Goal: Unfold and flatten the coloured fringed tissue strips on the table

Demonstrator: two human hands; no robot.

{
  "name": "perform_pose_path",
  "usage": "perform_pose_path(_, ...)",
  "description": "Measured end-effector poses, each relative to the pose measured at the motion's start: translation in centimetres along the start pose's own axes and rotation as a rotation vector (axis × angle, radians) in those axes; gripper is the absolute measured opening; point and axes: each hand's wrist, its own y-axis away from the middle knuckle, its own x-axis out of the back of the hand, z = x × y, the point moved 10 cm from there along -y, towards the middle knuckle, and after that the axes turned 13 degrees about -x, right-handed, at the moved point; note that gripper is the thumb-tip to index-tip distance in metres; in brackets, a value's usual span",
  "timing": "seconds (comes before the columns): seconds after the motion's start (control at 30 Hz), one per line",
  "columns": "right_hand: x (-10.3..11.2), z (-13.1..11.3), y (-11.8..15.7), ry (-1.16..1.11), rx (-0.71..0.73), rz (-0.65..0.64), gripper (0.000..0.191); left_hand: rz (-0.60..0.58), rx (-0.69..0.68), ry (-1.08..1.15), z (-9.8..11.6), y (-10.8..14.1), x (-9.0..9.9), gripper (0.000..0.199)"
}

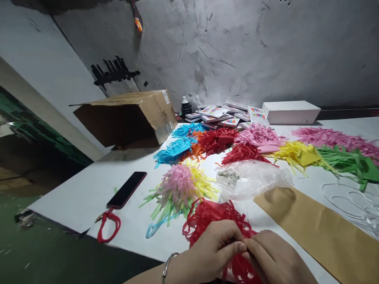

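My left hand (pixel 217 246), with a metal bracelet at the wrist, is closed in a pinch at the lower middle. Its fingertips meet those of my right hand (pixel 275 254), closed as well. Both grip a red paper-strip tassel (pixel 216 215), whose curly strips spread behind and below the fingers; the exact spot they pinch is hidden. Just beyond it lies a tassel bundle (pixel 177 185) of pink, yellow and green strips with a light blue loop. A clear plastic bag (pixel 257 177) with small silvery bits rests behind the red tassel.
Blue (pixel 174 150), red (pixel 217 140), pink (pixel 259 136), yellow (pixel 299 154) and green (pixel 346 161) fringes lie farther back. A phone (pixel 127 190) with a red strap, an open carton (pixel 156 114), flat packs (pixel 214 112), a white box (pixel 291 112) and brown cardboard (pixel 319 228) surround them.
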Motion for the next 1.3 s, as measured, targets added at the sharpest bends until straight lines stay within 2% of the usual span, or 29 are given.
perform_pose_path(0.1, -1.1, -0.9, -0.1, 0.041, 0.125, 0.052, 0.027, -0.027, -0.032, -0.070, 0.6, 0.5, 0.5, 0.016)
perform_pose_path(0.17, -1.0, -0.6, -0.6, -0.045, 0.115, 0.101, 0.027, -0.024, -0.088, -0.147, 1.5, 1.1, 1.2, 0.011)
perform_pose_path(0.23, -0.5, 0.1, -1.0, -0.130, 0.062, 0.145, 0.020, 0.019, -0.140, -0.207, 2.3, 1.7, 2.8, 0.013)
perform_pose_path(0.3, 0.1, 1.7, -1.1, -0.142, -0.072, 0.212, 0.017, 0.148, -0.161, -0.288, 2.5, 2.5, 6.5, 0.016)
perform_pose_path(0.37, 0.6, 3.3, -0.6, -0.114, -0.232, 0.294, 0.030, 0.371, -0.130, -0.389, 2.0, 3.6, 12.1, 0.017)
perform_pose_path(0.4, 0.4, 3.6, -0.3, -0.105, -0.263, 0.312, 0.031, 0.512, -0.091, -0.437, 1.5, 4.4, 15.3, 0.017)
perform_pose_path(0.47, -1.4, 2.2, 0.0, -0.080, -0.165, 0.263, 0.029, 0.775, -0.021, -0.589, 0.7, 6.1, 20.8, 0.016)
perform_pose_path(0.5, -2.6, 0.9, 0.1, -0.062, -0.069, 0.228, 0.028, 0.855, -0.020, -0.693, 0.7, 6.6, 22.4, 0.022)
perform_pose_path(0.53, -3.8, -0.4, 0.3, -0.042, 0.019, 0.203, 0.027, 0.895, -0.038, -0.814, 0.9, 6.8, 23.1, 0.032)
perform_pose_path(0.57, -5.0, -1.4, 0.4, -0.024, 0.084, 0.191, 0.027, 0.893, -0.072, -0.928, 1.1, 6.6, 22.7, 0.044)
perform_pose_path(0.6, -6.1, -2.2, 0.5, -0.007, 0.125, 0.186, 0.028, 0.842, -0.120, -1.016, 1.2, 6.2, 21.5, 0.051)
perform_pose_path(0.63, -7.1, -2.7, 0.6, 0.003, 0.143, 0.188, 0.029, 0.735, -0.184, -1.064, 1.1, 5.5, 19.4, 0.053)
perform_pose_path(0.67, -7.8, -3.0, 0.6, 0.004, 0.138, 0.194, 0.028, 0.585, -0.259, -1.061, 0.8, 4.7, 16.6, 0.049)
perform_pose_path(0.73, -8.7, -2.4, 0.7, 0.001, 0.063, 0.202, 0.029, 0.133, -0.422, -0.914, -0.4, 3.5, 9.1, 0.036)
perform_pose_path(0.77, -9.0, -1.7, 0.8, 0.009, 0.010, 0.206, 0.032, -0.061, -0.443, -0.850, -1.2, 3.7, 5.8, 0.028)
perform_pose_path(0.8, -9.2, -0.8, 1.1, 0.032, -0.038, 0.198, 0.034, -0.211, -0.432, -0.800, -2.0, 4.0, 3.2, 0.020)
perform_pose_path(0.83, -9.4, 0.3, 1.5, 0.070, -0.079, 0.186, 0.034, -0.293, -0.390, -0.783, -2.9, 4.4, 1.7, 0.013)
perform_pose_path(0.87, -9.3, 1.4, 2.0, 0.125, -0.111, 0.179, 0.033, -0.316, -0.331, -0.794, -3.7, 4.6, 1.1, 0.012)
perform_pose_path(0.93, -8.1, 3.8, 3.0, 0.250, -0.182, 0.224, 0.026, -0.280, -0.251, -0.840, -4.7, 4.8, 1.4, 0.019)
perform_pose_path(1.0, -5.6, 5.9, 4.0, 0.352, -0.295, 0.317, 0.022, -0.250, -0.249, -0.880, -5.1, 4.9, 1.7, 0.016)
perform_pose_path(1.07, -3.4, 6.7, 4.4, 0.382, -0.373, 0.352, 0.022, -0.246, -0.265, -0.891, -5.2, 4.7, 1.5, 0.015)
perform_pose_path(1.13, -2.3, 5.1, 3.8, 0.284, -0.313, 0.313, 0.028, -0.246, -0.257, -0.870, -5.5, 4.4, 0.8, 0.016)
perform_pose_path(1.17, -2.5, 3.4, 3.3, 0.210, -0.216, 0.266, 0.029, -0.239, -0.244, -0.846, -5.6, 4.2, 0.4, 0.015)
perform_pose_path(1.23, -3.5, 0.1, 2.6, 0.095, -0.041, 0.182, 0.028, -0.204, -0.223, -0.768, -5.6, 3.7, -0.3, 0.015)
perform_pose_path(1.3, -4.9, -1.3, 2.3, 0.046, -0.004, 0.150, 0.032, -0.156, -0.200, -0.667, -5.4, 3.3, -0.6, 0.016)
